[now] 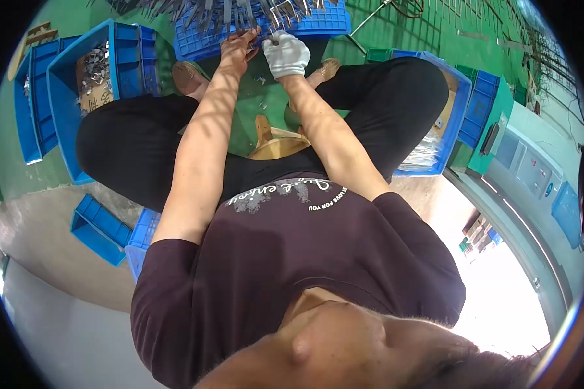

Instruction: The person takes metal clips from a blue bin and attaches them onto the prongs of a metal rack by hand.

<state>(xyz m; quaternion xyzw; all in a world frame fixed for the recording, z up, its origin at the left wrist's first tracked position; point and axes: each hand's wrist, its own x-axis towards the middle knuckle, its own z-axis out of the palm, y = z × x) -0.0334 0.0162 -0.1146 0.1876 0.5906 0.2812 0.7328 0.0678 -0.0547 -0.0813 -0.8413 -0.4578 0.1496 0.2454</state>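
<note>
My left hand (238, 50) is bare, its fingers partly curled and drawn close together at the near edge of the blue crate (198, 47). My right hand (285, 55), in a white glove, is just beside it, its fingers bent inward. The fingertips seem to meet metal ends, but I cannot tell exactly what either hand has hold of.

The metal strips (240, 16) lie straight ahead of my left hand, heaped over the crate and reaching its near edge. My left hand is the nearer one to them. Their long axes differ; several in the middle run roughly away from me, with their near ends pointing back at my fingers. Ahead of my right hand, bent metal pieces (285, 11) lie closer to the crate's right side, their hooked ends turned several ways.

Farther out, small bits (259, 79) lie on the green floor below my hands. A blue bin (60, 97) with metal parts (97, 66) stands to my left, and another bin (459, 123) holds a pale bundle (424, 152) to my right.
</note>
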